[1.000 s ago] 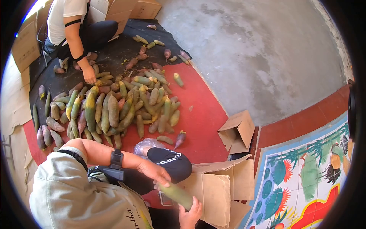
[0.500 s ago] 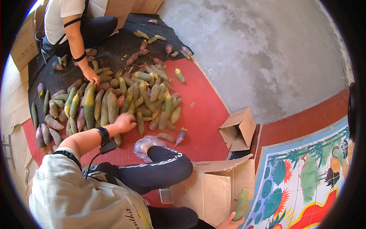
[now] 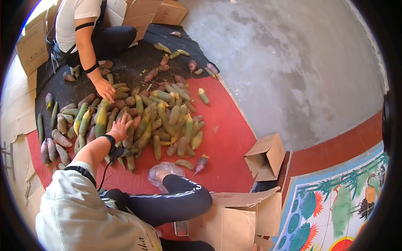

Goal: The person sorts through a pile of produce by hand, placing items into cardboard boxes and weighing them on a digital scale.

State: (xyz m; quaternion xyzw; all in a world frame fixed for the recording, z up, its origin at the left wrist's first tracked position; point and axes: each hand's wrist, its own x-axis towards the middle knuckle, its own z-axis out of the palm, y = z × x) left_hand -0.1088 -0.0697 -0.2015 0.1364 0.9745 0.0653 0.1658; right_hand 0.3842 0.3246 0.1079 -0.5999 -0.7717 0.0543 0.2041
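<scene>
A heap of green radishes (image 3: 167, 121) and purplish radishes lies on the red and black mats. My left hand (image 3: 120, 129), with a dark band at its wrist, reaches into the near side of the heap. Its fingers are spread over the radishes and grip none that I can see. At the bottom edge, just a fingertip-sized part of my right hand (image 3: 254, 247) shows beside the open cardboard box (image 3: 226, 217). Its fingers and anything in them are out of view.
Across the heap a co-worker's hand (image 3: 104, 89) touches a green radish. A purple radish (image 3: 201, 164) lies apart near my plastic-covered foot (image 3: 163, 173). A small scale-like device (image 3: 181, 228) rests by my legs; a smaller carton (image 3: 266, 154) stands at the right.
My left hand has moved left and its fingers have spread over the heap. My right hand has dropped mostly out of view; the green radish it held no longer shows.
</scene>
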